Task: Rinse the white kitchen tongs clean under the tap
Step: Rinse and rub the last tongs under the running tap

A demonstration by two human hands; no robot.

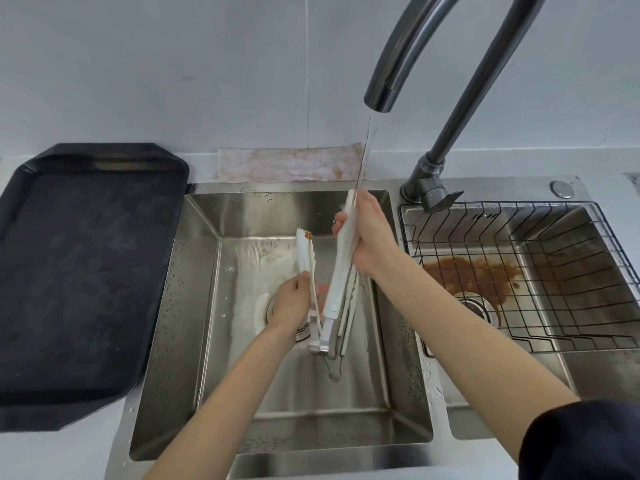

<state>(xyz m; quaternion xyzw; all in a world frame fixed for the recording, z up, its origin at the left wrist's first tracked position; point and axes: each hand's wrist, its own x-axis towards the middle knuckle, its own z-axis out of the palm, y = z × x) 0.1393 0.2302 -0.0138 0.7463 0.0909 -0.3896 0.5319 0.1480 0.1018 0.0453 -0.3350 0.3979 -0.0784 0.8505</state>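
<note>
The white kitchen tongs (pixel 337 282) are held spread in a V over the left sink basin (pixel 194 306), hinge end down near the drain. My left hand (pixel 292 306) grips the left arm, whose scalloped tip carries a brown stain. My right hand (pixel 369 237) grips the upper part of the right arm. A thin stream of water falls from the dark tap spout (pixel 381 98) onto the tip of the right arm, just above my right hand. Water spreads over the basin floor.
A black tray (pixel 79 271) lies on the counter to the left. A stained cloth (pixel 287 164) lies behind the sink. The right basin (pixel 588 368) holds a wire rack (pixel 554 271) and a brown puddle around its drain. The tap base (pixel 429 181) stands between the basins.
</note>
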